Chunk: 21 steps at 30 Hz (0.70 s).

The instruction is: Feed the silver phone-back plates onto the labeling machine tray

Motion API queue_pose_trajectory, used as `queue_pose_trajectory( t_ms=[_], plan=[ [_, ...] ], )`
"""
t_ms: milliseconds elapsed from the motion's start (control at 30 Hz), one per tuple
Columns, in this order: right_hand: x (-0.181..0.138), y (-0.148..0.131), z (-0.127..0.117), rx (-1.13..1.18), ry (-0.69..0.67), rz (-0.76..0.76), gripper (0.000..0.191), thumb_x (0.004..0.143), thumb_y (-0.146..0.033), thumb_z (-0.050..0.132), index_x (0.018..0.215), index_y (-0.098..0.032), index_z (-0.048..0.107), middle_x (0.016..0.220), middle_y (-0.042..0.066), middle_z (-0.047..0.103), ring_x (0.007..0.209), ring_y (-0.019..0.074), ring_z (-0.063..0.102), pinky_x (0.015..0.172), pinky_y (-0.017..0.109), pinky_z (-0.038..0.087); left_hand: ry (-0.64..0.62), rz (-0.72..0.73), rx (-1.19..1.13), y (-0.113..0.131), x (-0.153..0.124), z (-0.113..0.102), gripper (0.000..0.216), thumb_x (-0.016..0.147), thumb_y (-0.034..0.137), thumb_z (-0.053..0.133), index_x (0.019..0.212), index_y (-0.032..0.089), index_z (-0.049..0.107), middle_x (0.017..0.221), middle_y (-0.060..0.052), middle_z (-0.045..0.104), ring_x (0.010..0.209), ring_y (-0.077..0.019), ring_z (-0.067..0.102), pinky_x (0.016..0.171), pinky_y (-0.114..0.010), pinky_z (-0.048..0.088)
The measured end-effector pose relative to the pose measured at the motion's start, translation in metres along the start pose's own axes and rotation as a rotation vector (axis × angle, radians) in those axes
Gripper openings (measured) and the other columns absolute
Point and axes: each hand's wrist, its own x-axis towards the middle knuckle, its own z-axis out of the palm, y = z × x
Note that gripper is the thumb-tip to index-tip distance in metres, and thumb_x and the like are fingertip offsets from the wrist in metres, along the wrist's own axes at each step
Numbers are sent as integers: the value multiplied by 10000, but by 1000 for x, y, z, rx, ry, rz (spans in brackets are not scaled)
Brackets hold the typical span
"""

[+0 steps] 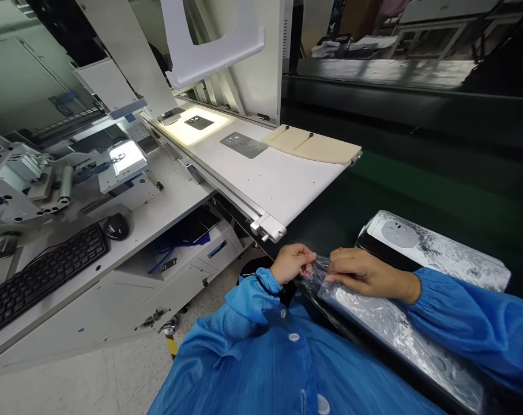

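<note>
My left hand [290, 262] is closed in a pinch on the edge of a clear plastic film [315, 271] at the near end of a long tray of shiny wrapped parts [386, 323]. My right hand [365, 274] lies on the same film, fingers pressed together on it, a ring on one finger. Both arms wear blue sleeves. A second stack of wrapped parts [434, 251] sits just beyond my right hand, with a grey plate showing on top.
A white conveyor table [261, 178] runs away to the left, carrying a grey plate [243, 144], a dark plate [198, 121] on a lit patch and a beige pad [313, 145]. Further left stand a machine, a black keyboard [45, 274] and mouse [116, 226]. A dark green belt [438, 190] lies right.
</note>
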Motion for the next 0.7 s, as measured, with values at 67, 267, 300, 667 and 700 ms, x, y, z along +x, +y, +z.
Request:
queue_pose_trajectory(
  t_ms=[67,267,300,667,700],
  plan=[
    [-2,-1,2,-40,56,-13,310,997,-256,445,732,-163,577,583,1,471,556,123,435,560,249,345,3,2,0,-1,-1,1,259,701,357,674,621,161,524,389,83,495,324,-60,453,371,-180,312],
    [-4,5,2,-110,111,283,296,913,-449,554,893,-160,612,641,13,546,530,128,480,511,250,365,-19,67,-82,-4,-3,-1,350,669,473,685,658,165,519,398,86,490,307,-64,436,344,-185,296],
    [-3,5,0,-107,73,329,331,907,-485,545,885,-162,614,649,17,551,535,133,484,512,253,370,-37,71,-104,-4,-3,-2,364,662,488,688,671,166,517,403,84,495,303,-69,437,337,-188,294],
    [22,-9,19,-372,-174,87,326,1003,-275,359,819,-164,604,775,66,609,744,203,540,700,353,350,4,60,23,2,0,-2,211,763,336,627,686,176,511,446,87,489,367,-69,451,397,-196,343],
    [20,-7,21,-369,-162,19,346,1009,-229,325,802,-166,594,767,58,605,735,191,531,701,347,346,-5,58,23,1,1,-2,229,762,352,631,682,177,505,434,88,486,357,-72,449,394,-199,346]
  ],
)
